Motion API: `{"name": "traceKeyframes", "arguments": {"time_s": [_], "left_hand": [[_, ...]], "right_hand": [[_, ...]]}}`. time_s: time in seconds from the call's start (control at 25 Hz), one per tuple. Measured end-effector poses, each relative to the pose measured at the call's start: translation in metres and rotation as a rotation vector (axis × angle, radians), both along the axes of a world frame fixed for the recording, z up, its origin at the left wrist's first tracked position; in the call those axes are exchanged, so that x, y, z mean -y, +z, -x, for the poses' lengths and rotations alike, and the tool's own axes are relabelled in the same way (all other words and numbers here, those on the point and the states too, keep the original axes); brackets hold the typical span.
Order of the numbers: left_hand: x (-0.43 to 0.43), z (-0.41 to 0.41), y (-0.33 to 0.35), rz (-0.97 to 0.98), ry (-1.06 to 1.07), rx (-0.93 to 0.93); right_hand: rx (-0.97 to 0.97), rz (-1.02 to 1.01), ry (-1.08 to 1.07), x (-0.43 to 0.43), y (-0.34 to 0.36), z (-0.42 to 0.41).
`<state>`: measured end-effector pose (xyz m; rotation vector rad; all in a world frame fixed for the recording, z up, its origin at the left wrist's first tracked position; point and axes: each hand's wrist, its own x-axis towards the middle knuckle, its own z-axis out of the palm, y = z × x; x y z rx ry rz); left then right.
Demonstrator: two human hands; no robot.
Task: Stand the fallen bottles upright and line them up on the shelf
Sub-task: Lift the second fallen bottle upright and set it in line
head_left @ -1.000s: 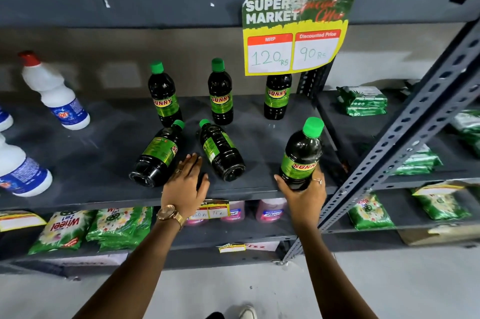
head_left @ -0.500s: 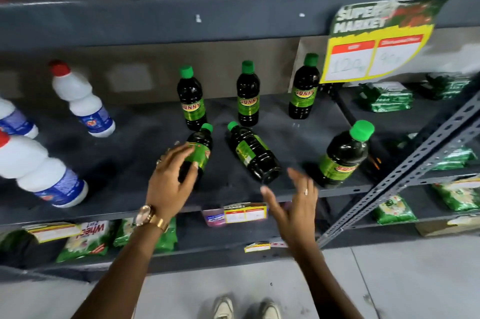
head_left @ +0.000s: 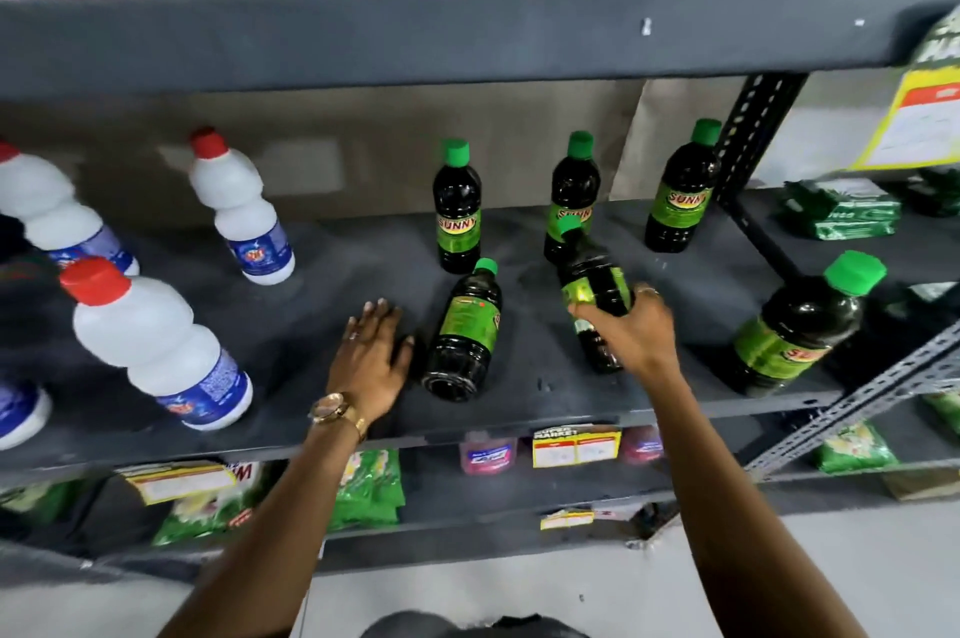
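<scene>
so the right hand (head_left: 631, 330) is wrapped around one dark green-capped bottle (head_left: 592, 281), tilted, on the grey shelf (head_left: 322, 284); left hand (head_left: 371, 356) lies flat and loose, fingers spread, just beside the other fallen bottle (head_left: 465, 333); four more stand upright

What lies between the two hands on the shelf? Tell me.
In the head view, one fallen bottle lies on its side between the left hand, open beside it, and the right hand, which grips another bottle.

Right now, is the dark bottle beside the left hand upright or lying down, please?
Lying down: the dark bottle rests on its side, cap toward the back, base facing front.
</scene>
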<state>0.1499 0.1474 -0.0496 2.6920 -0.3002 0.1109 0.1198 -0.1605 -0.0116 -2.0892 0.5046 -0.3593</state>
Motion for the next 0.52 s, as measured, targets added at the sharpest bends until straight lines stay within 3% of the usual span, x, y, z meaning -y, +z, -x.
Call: {"name": "traceKeyframes", "arguments": {"time_s": [0.08, 0.16, 0.4, 0.52], "left_hand": [[-0.001, -0.003, -0.002, -0.019, -0.001, 0.016], [0.000, -0.004, -0.002, -0.029, -0.008, 0.018], [-0.003, -0.005, -0.006, -0.024, -0.017, 0.043], [-0.003, -0.005, -0.007, -0.011, -0.016, 0.044]], "right_hand": [[0.274, -0.079, -0.093, -0.009, -0.011, 0.003], [0.404, -0.130, -0.139, -0.020, -0.020, 0.001], [0.406, -0.195, -0.110, -0.026, -0.031, -0.009], [0.345, -0.124, -0.096, -0.027, -0.041, 0.003]]}}
